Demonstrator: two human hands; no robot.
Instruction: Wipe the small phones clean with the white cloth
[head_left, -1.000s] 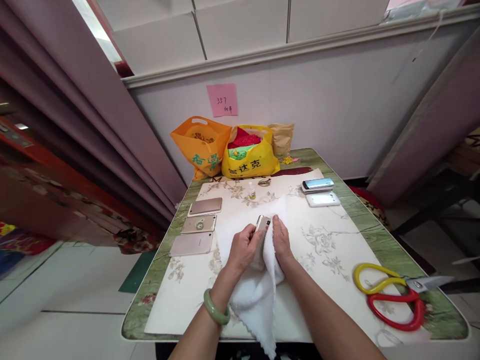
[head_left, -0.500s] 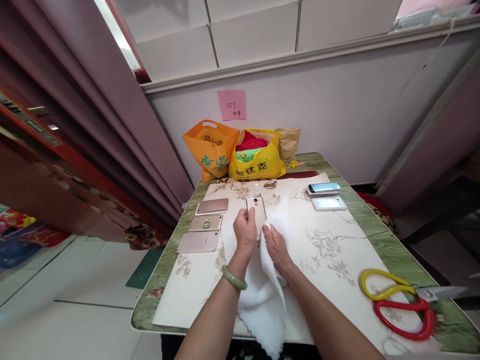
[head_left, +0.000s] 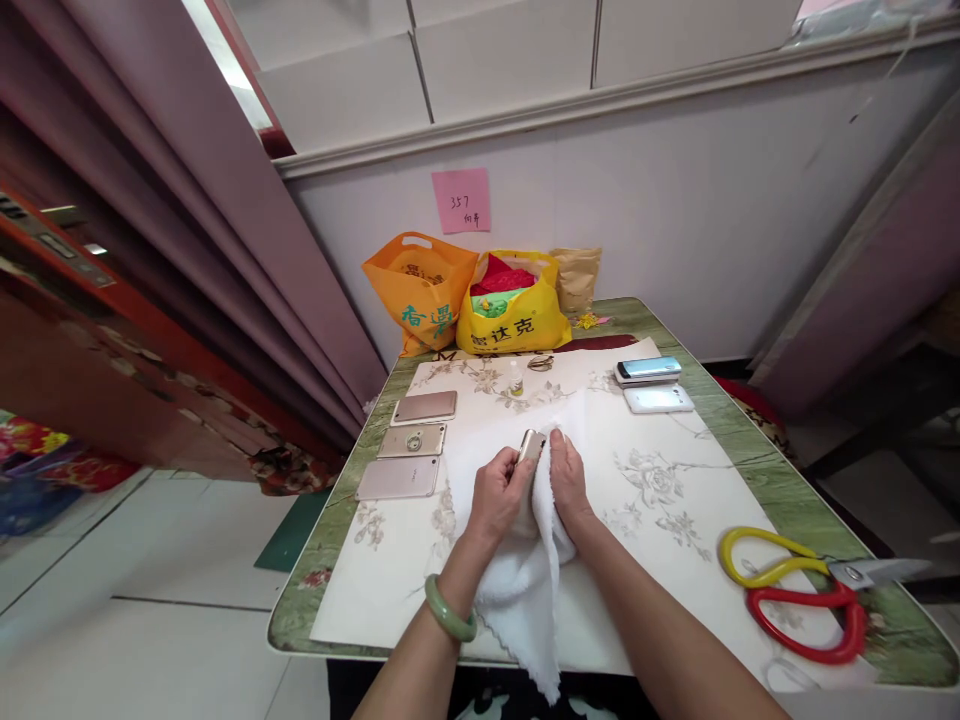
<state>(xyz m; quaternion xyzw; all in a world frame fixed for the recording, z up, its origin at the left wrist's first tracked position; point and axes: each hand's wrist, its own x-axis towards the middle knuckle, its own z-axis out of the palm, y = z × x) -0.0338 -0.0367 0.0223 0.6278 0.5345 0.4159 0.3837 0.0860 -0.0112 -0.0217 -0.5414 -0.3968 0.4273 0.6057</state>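
My left hand [head_left: 498, 494] is closed around a gold smartphone [head_left: 529, 446], which stands tilted on edge with its top end showing. A white cloth [head_left: 516, 592] is bunched below and beside the phone, hanging over the table's front edge. In my right hand [head_left: 570, 474] the cloth is gripped, pressed towards the phone's right side. The phone's lower part is hidden by fingers and cloth. Left of my hands lie a rose-gold phone [head_left: 426, 405], a gold phone with a ring holder [head_left: 405, 441] and a pale pink phone [head_left: 390, 479].
Yellow-and-red scissors [head_left: 817, 590] lie at the right front. More phones [head_left: 649, 370] rest at the right back. A small bottle [head_left: 516, 380] and glasses [head_left: 541, 363] stand near an orange bag [head_left: 424, 290], a yellow bag [head_left: 517, 325] and a brown pouch [head_left: 577, 278].
My left hand has turned the phone from back-up to on edge and drawn it nearer. My right hand has shifted slightly right with the cloth. The small bottle is now more exposed.
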